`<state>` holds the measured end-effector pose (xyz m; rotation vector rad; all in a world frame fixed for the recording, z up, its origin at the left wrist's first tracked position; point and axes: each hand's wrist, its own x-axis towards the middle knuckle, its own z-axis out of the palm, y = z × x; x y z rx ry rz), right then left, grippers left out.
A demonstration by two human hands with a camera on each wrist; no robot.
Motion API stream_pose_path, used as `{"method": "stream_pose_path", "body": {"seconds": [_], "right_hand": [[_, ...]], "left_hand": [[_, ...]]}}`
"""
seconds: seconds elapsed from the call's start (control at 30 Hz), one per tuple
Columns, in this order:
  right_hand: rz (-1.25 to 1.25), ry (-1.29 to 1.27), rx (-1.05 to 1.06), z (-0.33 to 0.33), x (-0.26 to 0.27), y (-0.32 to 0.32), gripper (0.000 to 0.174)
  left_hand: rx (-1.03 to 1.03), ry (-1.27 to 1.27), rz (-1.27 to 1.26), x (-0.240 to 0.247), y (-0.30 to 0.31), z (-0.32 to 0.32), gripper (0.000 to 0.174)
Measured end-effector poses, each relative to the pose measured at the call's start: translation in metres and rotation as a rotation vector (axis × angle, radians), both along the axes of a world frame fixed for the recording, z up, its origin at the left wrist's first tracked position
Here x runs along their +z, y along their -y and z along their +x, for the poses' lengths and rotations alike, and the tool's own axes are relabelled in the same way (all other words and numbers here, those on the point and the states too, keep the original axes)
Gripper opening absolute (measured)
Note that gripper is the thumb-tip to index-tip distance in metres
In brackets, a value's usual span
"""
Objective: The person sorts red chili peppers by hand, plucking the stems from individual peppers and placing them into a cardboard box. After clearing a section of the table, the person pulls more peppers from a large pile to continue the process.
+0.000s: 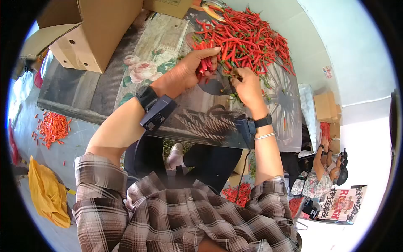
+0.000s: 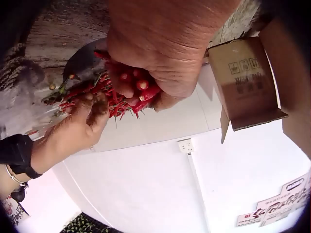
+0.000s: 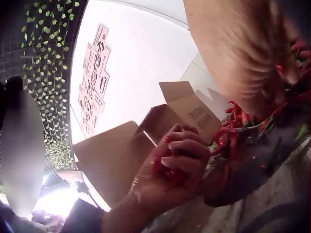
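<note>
My left hand (image 1: 194, 67) holds a bunch of slim red chilies (image 2: 141, 85) in its curled fingers, above the table. Their cut-looking pale ends face out in the left wrist view. Just right of it, my right hand (image 1: 250, 89) is at the near edge of a big pile of red chilies (image 1: 256, 40) with green stems. Its fingers are bent down and their tips look dark and stained. Chilies lie right at those fingertips in the right wrist view, and I cannot tell whether they pinch one.
An open cardboard box (image 1: 90, 40) stands at the table's (image 1: 98, 94) left side. Loose red chili pieces (image 1: 53, 128) and a yellow bag (image 1: 47, 193) lie on the floor at left. More chilies (image 1: 237, 194) are below the table's near edge. Another person (image 1: 317, 180) is at the right.
</note>
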<state>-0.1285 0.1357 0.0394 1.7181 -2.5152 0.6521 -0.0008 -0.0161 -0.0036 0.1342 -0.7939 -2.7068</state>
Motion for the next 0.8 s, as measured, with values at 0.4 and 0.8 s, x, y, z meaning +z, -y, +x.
{"method": "stream_pose_path", "body": {"seconds": [0.4, 0.8], "right_hand": [[-0.291, 0.254, -0.063, -0.022, 0.014, 0.007, 0.013], [-0.353, 0.825, 0.023, 0.018, 0.030, 0.016, 0.007]], "left_hand": [[-0.003, 0.091, -0.070, 0.005, -0.009, 0.000, 0.019], [-0.106, 0.051, -0.404, 0.001, -0.018, -0.001, 0.029]]}}
